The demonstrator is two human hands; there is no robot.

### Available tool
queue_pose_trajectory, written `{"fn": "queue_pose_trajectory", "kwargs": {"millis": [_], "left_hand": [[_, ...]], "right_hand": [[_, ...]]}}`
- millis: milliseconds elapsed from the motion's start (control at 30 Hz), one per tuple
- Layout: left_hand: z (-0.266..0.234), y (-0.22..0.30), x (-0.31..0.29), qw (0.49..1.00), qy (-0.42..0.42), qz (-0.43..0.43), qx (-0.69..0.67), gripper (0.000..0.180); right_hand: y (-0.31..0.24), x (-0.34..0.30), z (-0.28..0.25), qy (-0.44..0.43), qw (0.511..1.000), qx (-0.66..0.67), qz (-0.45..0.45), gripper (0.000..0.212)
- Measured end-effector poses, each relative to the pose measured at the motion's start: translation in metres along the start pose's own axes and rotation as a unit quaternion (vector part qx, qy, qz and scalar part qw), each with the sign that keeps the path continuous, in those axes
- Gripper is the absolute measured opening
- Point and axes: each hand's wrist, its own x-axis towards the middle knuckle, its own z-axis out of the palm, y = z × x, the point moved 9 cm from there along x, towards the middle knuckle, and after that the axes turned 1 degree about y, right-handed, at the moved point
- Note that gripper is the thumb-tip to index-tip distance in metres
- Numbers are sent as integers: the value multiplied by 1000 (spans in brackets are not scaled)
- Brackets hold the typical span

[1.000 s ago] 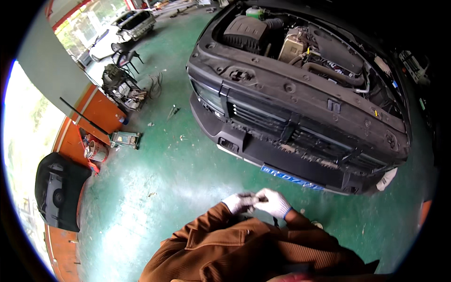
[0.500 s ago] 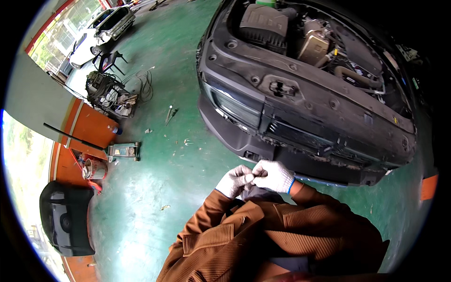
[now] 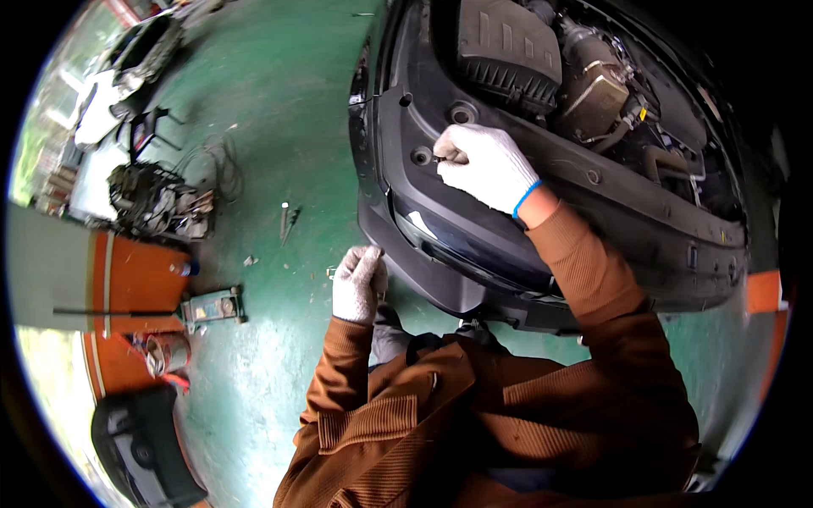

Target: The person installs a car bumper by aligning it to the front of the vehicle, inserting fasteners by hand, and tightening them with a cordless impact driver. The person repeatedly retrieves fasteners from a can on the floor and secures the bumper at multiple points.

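My right hand [image 3: 484, 167], in a white knit glove with a blue cuff edge, is over the black plastic cover [image 3: 542, 190] along the front of a car's engine bay. Its fingers are pinched together beside a round recess [image 3: 421, 156] in that cover; anything between them is too small to make out. My left hand [image 3: 359, 284], gloved alike, is raised beside the bumper [image 3: 440, 284] with thumb and fingers closed. What it holds, if anything, is hidden. Behind the right hand lies a ribbed air filter box [image 3: 508, 59].
Along the left, a floor jack [image 3: 210, 308] and a bucket [image 3: 167, 354] stand near an orange wall. A removed black car panel [image 3: 144, 449] leans below them. Tools [image 3: 286, 222] lie on the green floor [image 3: 262, 152]. Farther off are a machine with cables [image 3: 161, 201], a chair [image 3: 146, 131] and a white car [image 3: 118, 93].
My hands, together in front of me before, have parted. The right has reached forward over the front cover; the left has shifted left and slightly up. My view has turned and come nearer the car's corner.
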Motion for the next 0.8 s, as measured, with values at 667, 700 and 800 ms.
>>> {"fn": "queue_pose_trajectory", "kwargs": {"millis": [667,700,800], "left_hand": [[-79,8,237,972,-177,-155,5,14],[-80,3,233,970,-170,-177,0,14],[-86,-14,232,964,-170,-204,2,13]], "right_hand": [[-7,59,61,-119,894,-314,296,10],[-9,59,64,-116,893,-327,288,10],[-8,60,72,-120,887,-353,274,11]]}}
